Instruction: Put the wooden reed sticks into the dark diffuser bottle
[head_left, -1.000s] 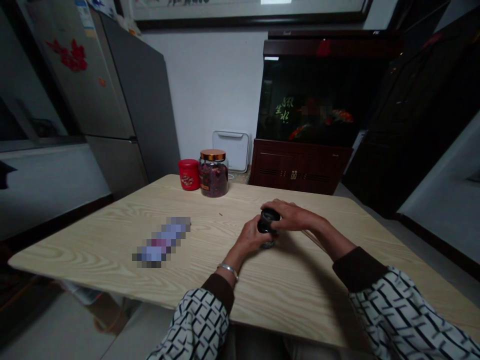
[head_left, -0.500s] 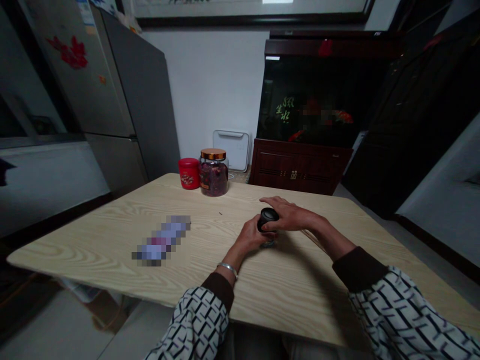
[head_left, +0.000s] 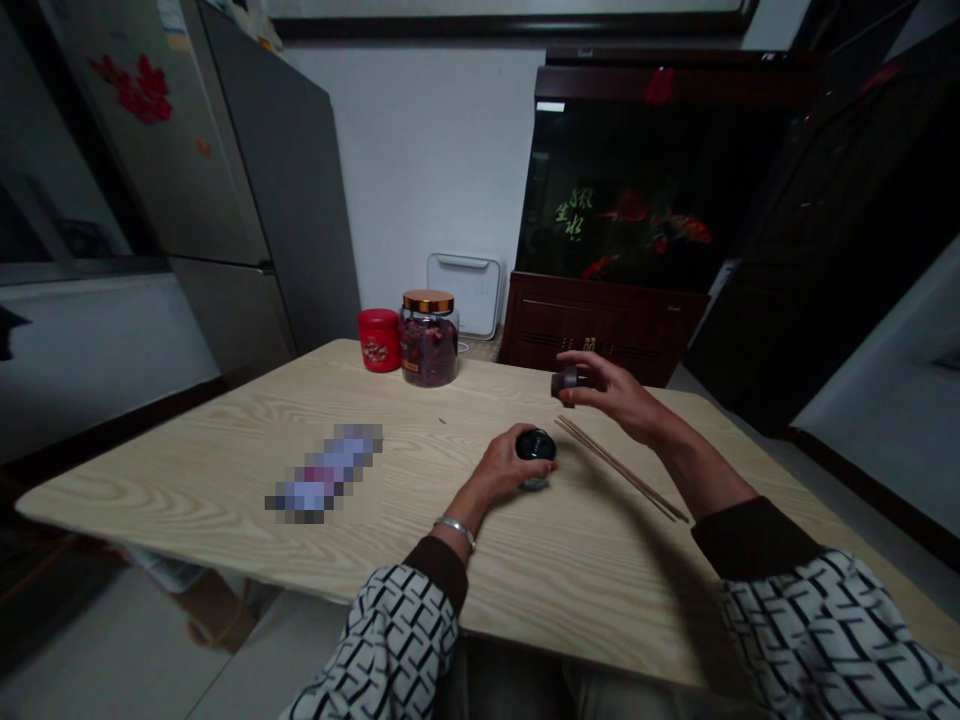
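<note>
Whereas half a second ago the right hand (head_left: 611,390) was laid over the jar (head_left: 535,447), the cap (head_left: 565,382) is now pinched in its grip, raised beyond the jar. The jar, apparently uncapped, is clasped on the surface (head_left: 225,450) by the left hand (head_left: 501,468), chopsticks (head_left: 619,468) lying just beside.

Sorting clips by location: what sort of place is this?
Probably a home kitchen or dining room: a grey fridge at left, a fish tank on a cabinet, and a wooden table with a glass jar.

Patterned black-white sleeves (head_left: 390,640), brown cuffs (head_left: 442,580), silver bracelet (head_left: 455,525).
</note>
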